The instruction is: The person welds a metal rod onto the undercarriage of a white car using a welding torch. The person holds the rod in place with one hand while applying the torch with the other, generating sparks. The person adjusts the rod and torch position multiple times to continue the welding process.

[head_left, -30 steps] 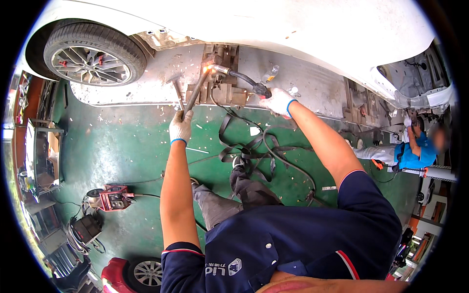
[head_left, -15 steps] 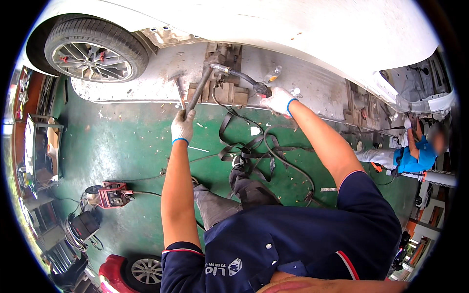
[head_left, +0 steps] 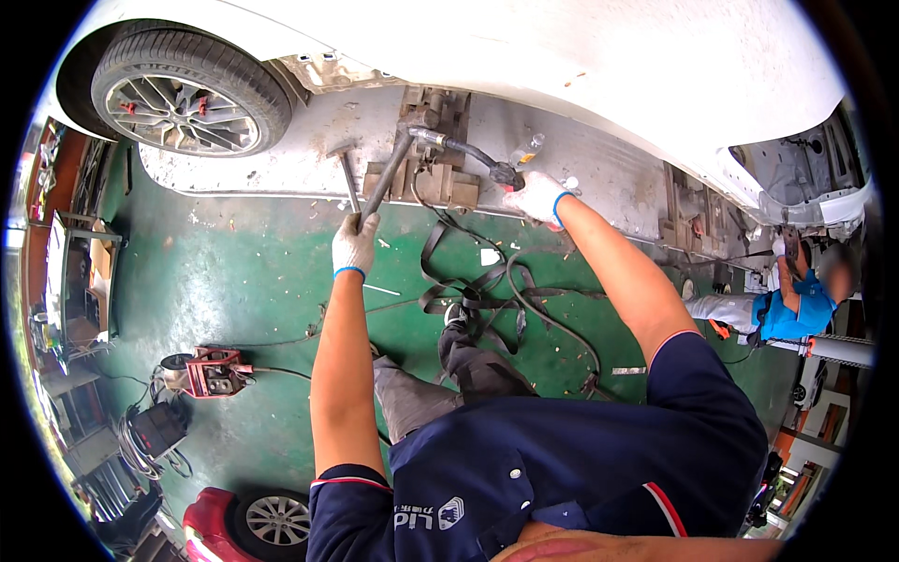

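Left hand (head_left: 353, 245): your white knitted glove, blue at the cuff, fingers wrapped tightly around the lower end of a metal bar (head_left: 386, 178). Hammer (head_left: 350, 180), slim-handled: its shaft runs down into the same grip, its head tilted up to the bar's left.

Right hand (head_left: 537, 198): your matching glove, closed around the black handle of a welding torch (head_left: 475, 153); some fingers hidden. The torch's curved neck points left; its metal nozzle ends right beside the bar's upper end, contact too small to tell.

Metal bar: slanted, its top at a rust-brown steel fixture (head_left: 427, 118) on the pale platform (head_left: 234, 176) below the white car body (head_left: 524, 47).

Clear plastic bottle (head_left: 527, 148): tilted on the platform, behind the torch handle.

Alloy wheel (head_left: 178, 112): fitted to the white car, far left of your hands.

Black straps (head_left: 507, 337): loosely tangled on the green floor (head_left: 272, 290), near your shoe (head_left: 455, 316).

Red-framed machine (head_left: 214, 373): on the floor, left of your forearm; dark boxy unit (head_left: 159, 429) with coiled cable just beyond.

Red car (head_left: 208, 515): partly visible, lower left.

Co-worker (head_left: 796, 309): blue shirt, far right, reaching toward the white car.
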`<move>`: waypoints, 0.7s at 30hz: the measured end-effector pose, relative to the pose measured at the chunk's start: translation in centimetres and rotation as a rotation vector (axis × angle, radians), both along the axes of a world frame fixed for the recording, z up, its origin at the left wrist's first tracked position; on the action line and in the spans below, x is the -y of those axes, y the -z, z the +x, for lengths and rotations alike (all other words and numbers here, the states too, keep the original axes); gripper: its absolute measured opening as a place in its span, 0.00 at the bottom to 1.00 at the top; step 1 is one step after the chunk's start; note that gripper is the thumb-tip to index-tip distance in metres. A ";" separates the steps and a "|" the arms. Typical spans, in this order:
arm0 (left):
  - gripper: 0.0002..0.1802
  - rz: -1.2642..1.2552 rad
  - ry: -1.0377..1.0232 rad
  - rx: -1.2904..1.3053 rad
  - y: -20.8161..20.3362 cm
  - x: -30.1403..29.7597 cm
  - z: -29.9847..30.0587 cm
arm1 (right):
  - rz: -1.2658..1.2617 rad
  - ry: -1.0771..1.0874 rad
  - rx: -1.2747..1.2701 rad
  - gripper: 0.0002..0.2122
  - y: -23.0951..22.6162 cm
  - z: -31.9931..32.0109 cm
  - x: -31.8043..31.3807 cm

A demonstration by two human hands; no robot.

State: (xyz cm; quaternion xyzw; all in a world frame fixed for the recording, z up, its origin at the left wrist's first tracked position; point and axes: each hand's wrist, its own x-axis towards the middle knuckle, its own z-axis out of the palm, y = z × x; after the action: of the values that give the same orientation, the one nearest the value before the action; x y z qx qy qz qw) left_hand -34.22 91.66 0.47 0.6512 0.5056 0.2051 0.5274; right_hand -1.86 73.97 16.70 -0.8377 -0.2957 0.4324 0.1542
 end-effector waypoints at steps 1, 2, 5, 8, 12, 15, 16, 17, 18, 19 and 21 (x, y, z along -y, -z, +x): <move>0.30 -0.018 0.010 -0.011 -0.2 0.0 0.0 | -0.019 -0.017 0.009 0.11 -0.1 0.1 -0.1; 0.30 -0.019 0.009 -0.007 -0.1 -0.1 0.0 | -0.021 -0.028 0.017 0.12 0.1 0.3 -0.1; 0.30 -0.016 0.005 -0.001 0.2 -0.1 0.0 | -0.024 -0.035 0.023 0.12 0.8 0.8 -0.1; 0.27 0.052 0.001 -0.031 0.3 0.0 0.1 | -0.025 -0.020 0.014 0.13 0.8 0.9 -0.1; 0.22 0.155 0.040 -0.154 1.1 -0.5 -0.3 | -0.099 -0.080 0.089 0.14 0.8 1.2 -0.6; 0.21 0.172 0.065 -0.185 -0.1 -0.2 -0.2 | -0.064 -0.076 0.093 0.15 0.9 1.1 -0.3; 0.22 0.197 0.061 -0.181 0.2 -0.1 0.1 | -0.030 -0.064 0.081 0.15 1.0 1.1 0.0; 0.22 0.223 0.055 -0.178 -0.4 0.1 0.4 | 0.004 -0.050 0.058 0.15 1.1 1.1 0.2; 0.22 0.235 0.060 -0.222 -0.9 0.3 0.6 | 0.038 -0.035 0.035 0.15 1.2 0.9 0.4; 0.23 0.247 0.066 -0.265 -1.5 0.5 0.7 | 0.072 -0.019 0.013 0.15 1.3 0.9 0.7; 0.24 0.283 0.077 -0.394 -2.0 0.6 0.7 | 0.108 -0.032 0.000 0.14 0.4 0.2 1.0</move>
State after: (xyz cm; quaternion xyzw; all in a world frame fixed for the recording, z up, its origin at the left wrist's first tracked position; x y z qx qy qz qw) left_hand -33.52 91.04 2.44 0.7647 0.5400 0.1228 0.3295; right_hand -1.70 72.96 16.29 -0.8235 -0.3318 0.4182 0.1922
